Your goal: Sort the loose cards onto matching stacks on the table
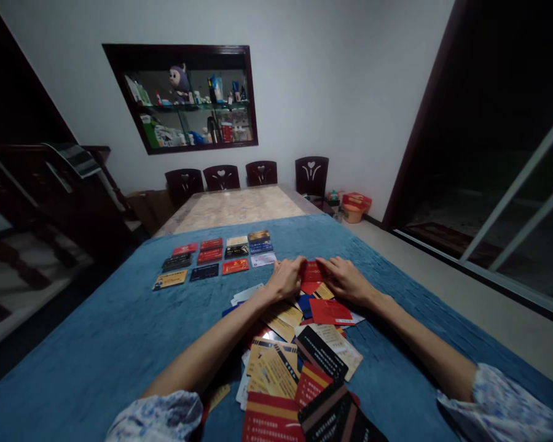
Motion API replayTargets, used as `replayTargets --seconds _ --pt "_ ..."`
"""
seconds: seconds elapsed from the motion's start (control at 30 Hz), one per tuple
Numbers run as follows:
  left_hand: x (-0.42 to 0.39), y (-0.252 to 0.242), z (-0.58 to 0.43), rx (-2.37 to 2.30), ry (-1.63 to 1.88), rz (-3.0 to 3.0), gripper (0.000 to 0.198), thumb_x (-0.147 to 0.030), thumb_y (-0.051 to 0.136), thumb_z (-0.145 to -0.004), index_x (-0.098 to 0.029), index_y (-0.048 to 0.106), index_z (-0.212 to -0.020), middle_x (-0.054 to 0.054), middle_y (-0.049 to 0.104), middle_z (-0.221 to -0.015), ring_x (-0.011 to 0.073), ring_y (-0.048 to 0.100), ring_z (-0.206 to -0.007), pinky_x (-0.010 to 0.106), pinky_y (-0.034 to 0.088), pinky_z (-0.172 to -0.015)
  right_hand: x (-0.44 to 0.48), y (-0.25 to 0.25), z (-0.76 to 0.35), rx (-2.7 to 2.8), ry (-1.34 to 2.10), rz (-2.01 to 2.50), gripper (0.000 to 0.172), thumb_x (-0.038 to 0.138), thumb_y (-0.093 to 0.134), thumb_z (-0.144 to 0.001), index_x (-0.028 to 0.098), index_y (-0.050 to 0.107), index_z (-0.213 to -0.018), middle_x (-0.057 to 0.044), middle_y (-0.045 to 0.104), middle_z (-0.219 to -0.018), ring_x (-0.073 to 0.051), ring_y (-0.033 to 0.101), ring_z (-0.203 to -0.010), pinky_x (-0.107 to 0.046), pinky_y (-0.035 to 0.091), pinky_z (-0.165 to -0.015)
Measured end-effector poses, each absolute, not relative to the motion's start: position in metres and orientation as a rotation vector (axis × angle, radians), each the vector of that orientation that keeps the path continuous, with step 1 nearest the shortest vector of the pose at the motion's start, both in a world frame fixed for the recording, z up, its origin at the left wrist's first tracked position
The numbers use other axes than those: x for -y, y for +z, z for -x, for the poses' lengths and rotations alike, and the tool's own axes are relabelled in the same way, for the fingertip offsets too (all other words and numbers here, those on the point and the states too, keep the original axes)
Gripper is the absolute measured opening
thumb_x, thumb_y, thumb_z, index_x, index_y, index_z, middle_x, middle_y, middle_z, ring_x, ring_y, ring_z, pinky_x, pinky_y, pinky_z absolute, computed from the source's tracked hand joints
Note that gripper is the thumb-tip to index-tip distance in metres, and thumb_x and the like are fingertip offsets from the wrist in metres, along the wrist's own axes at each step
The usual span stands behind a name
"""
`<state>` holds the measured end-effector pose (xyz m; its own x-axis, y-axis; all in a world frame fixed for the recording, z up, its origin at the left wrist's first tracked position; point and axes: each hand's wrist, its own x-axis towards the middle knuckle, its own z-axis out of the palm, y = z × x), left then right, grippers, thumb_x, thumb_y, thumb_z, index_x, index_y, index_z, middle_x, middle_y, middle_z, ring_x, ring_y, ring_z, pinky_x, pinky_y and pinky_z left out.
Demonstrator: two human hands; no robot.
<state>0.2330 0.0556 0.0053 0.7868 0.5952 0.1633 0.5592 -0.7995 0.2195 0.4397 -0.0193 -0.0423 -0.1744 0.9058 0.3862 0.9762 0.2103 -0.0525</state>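
Note:
A loose heap of plastic cards (299, 362) in red, gold, black and blue lies on the blue cloth (120, 344) in front of me. At the heap's far end both hands meet on one red card (311, 271). My left hand (286, 277) pinches its left edge with curled fingers. My right hand (345, 279) holds its right edge, fingers bent over it. Beyond the hands, sorted cards (216, 255) lie in neat rows and small stacks on the cloth.
The cloth covers the near part of a long table (235, 209) with a pale stone top. Several dark chairs (311, 175) stand at its far end. A wall niche (188, 98) holds bottles and a plush toy. Orange tubs (354, 205) sit on the floor at right.

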Motion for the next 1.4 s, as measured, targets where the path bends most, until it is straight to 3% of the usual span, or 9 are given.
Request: replayTargets --seconds 0.43,0.77,0.97,1.4 --pt "-0.056 0.015 -0.224 -0.885 0.266 -2.802 0.047 -0.018 0.054 -0.081 -0.018 0.05 -0.128 0.012 0.064 -0.121 0.0291 0.056 -0.114 0.045 0.041 -0.097 0.016 -0.029 -0.436 2.201 -0.216 1.725 0.054 0.033 0.057 -0.089 0.016 0.05 -0.14 -0.016 0.064 -0.106 -0.027 0.053 -0.094 -0.037 0.039 -0.078" --pt "-0.057 0.017 -0.205 -0.847 0.243 -2.887 0.037 -0.023 0.054 -0.086 -0.018 0.05 -0.122 0.013 0.061 -0.118 0.0279 0.054 -0.112 0.045 0.04 -0.097 0.016 -0.025 -0.426 2.262 -0.35 1.646 0.046 0.039 0.053 -0.091 0.017 0.057 -0.131 -0.014 0.065 -0.098 -0.027 0.055 -0.09 -0.036 0.041 -0.076" --pt "-0.061 0.015 -0.187 -0.855 0.288 -2.924 0.043 -0.031 0.059 -0.087 -0.019 0.051 -0.127 0.014 0.054 -0.123 0.0303 0.049 -0.116 0.05 0.039 -0.099 0.012 -0.024 -0.419 2.262 -0.444 1.582 0.043 0.045 0.055 -0.09 0.022 0.062 -0.125 -0.015 0.062 -0.107 -0.028 0.053 -0.096 -0.038 0.042 -0.075" --pt "-0.065 0.026 -0.142 -0.975 0.296 -2.965 0.04 -0.025 0.06 -0.083 -0.019 0.053 -0.122 0.013 0.054 -0.126 0.0303 0.044 -0.12 0.052 0.034 -0.101 -0.013 0.001 -0.375 2.452 -0.322 1.573 0.04 0.041 0.058 -0.088 0.021 0.06 -0.123 -0.014 0.06 -0.115 -0.028 0.052 -0.103 -0.037 0.041 -0.078"
